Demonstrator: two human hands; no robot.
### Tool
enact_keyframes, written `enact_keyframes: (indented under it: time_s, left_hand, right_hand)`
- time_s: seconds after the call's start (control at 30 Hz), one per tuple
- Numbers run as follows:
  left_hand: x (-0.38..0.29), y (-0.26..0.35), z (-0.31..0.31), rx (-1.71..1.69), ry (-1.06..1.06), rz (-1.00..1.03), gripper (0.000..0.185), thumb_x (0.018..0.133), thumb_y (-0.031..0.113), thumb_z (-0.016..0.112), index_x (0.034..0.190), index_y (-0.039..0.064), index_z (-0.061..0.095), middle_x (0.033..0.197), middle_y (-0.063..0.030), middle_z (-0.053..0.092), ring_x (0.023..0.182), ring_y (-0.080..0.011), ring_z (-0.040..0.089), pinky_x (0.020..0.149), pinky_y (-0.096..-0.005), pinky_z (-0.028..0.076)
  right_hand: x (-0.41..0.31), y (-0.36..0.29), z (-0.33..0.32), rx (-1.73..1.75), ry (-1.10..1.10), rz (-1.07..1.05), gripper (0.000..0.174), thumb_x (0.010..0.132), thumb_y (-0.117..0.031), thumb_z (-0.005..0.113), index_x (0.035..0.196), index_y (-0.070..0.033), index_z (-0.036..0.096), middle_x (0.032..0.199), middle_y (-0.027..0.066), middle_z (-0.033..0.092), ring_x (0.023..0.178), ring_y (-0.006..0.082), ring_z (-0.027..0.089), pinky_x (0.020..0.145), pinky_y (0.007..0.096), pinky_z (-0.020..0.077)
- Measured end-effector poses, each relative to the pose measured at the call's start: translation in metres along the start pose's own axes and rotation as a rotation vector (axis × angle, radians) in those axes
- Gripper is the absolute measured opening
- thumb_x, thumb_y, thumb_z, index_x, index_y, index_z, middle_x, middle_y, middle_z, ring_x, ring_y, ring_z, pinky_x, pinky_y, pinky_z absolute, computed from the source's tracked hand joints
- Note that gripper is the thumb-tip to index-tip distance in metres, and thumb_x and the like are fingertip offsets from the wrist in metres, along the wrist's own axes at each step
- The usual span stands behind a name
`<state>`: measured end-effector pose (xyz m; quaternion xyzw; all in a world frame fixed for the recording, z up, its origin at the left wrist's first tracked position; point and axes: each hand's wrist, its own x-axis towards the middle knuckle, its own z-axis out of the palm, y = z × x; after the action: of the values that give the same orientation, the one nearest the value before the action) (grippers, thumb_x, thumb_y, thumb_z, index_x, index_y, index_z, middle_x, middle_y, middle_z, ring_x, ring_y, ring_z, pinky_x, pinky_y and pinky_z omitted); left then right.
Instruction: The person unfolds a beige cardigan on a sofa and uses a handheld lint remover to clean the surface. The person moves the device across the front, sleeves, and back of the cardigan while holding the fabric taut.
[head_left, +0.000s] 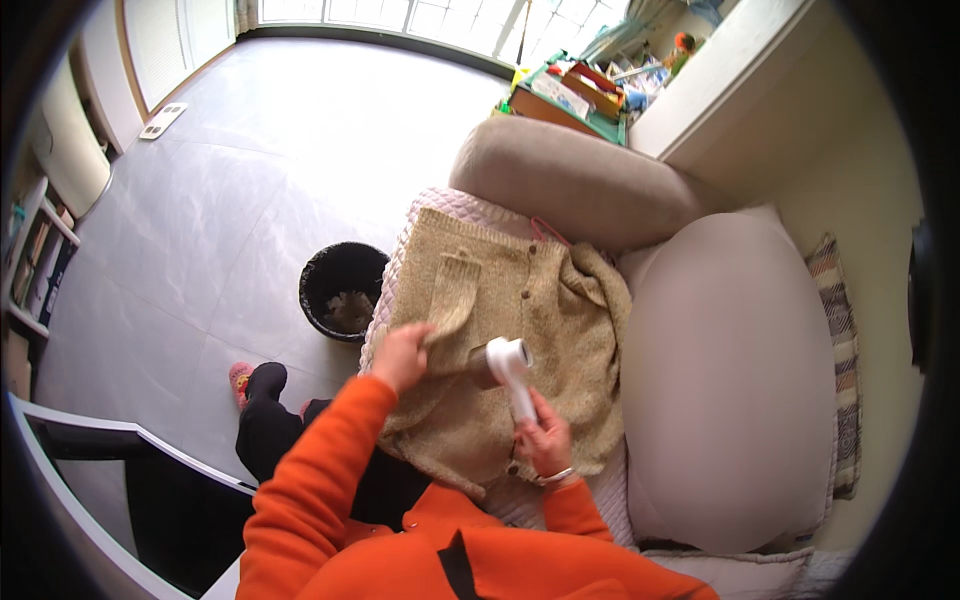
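A tan knitted cardigan (491, 300) with dark buttons lies spread on the sofa seat in front of me. My left hand (403, 358) pinches a knitted part of it, perhaps a sleeve, near the seat's left edge. In my right hand (546, 437) is the handle of a white handheld appliance (512, 369), apparently a fabric shaver. Its round head, with a dark translucent part, points left over the cardigan's middle. Whether the head touches the knit, I cannot tell.
A black-lined waste bin (309, 289) with scraps inside stands left of the sofa. The quilted pink cover (431, 201) lies under the cardigan. A sofa armrest (570, 169) rises beyond, and a large cushion (727, 382) is at right. A glossy black-topped table (187, 517) is at lower left.
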<state>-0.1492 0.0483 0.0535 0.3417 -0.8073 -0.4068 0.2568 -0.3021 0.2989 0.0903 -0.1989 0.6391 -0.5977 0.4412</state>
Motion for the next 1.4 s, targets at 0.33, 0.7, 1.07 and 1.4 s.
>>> enact_keyframes:
  time_s: [0.33, 0.7, 1.07, 1.4]
  left_hand:
    - [0.13, 0.0, -0.016, 0.031, 0.28, 0.017, 0.076, 0.085, 0.032, 0.068, 0.143, -0.003, 0.034, 0.134, -0.0272, 0.049, 0.126, -0.0399, 0.046, 0.105, -0.043, 0.038]
    - [-0.052, 0.022, 0.01, 0.273, -0.031, 0.448, 0.066, 0.076, 0.035, 0.076, 0.133, 0.011, 0.053, 0.135, -0.0153, 0.049, 0.13, -0.0332, 0.041, 0.109, -0.0452, 0.031]
    - [-0.104, 0.021, 0.022, 0.936, -0.583, 0.392, 0.04, 0.073, 0.037, 0.072, 0.108, 0.019, 0.067, 0.089, 0.0024, 0.064, 0.108, -0.019, 0.053, 0.095, -0.0461, 0.035]
    - [-0.122, 0.008, 0.025, 0.865, -0.45, 0.358, 0.037, 0.076, 0.022, 0.065, 0.112, 0.019, 0.066, 0.098, 0.0031, 0.065, 0.11, -0.019, 0.052, 0.091, -0.0448, 0.037]
  right_hand:
    - [-0.034, -0.005, -0.018, 0.267, 0.115, -0.095, 0.065, 0.093, -0.013, 0.06, 0.149, -0.004, 0.03, 0.107, 0.0039, 0.056, 0.07, 0.0101, 0.053, 0.046, 0.0216, 0.0427]
    - [-0.073, 0.023, -0.018, 0.011, 0.194, -0.046, 0.065, 0.091, -0.014, 0.063, 0.148, -0.002, 0.034, 0.08, 0.0018, 0.057, 0.057, 0.0056, 0.048, 0.045, 0.0198, 0.0383]
    - [-0.102, 0.045, -0.013, -0.734, 0.106, -0.425, 0.058, 0.084, -0.016, 0.068, 0.137, 0.0, 0.048, 0.108, 0.0172, 0.058, 0.095, 0.0295, 0.061, 0.083, 0.0346, 0.0493]
    - [0.013, 0.055, 0.028, -0.831, 0.216, -0.584, 0.059, 0.082, -0.014, 0.066, 0.137, -0.002, 0.047, 0.106, 0.0204, 0.055, 0.094, 0.0377, 0.058, 0.083, 0.0412, 0.0496]
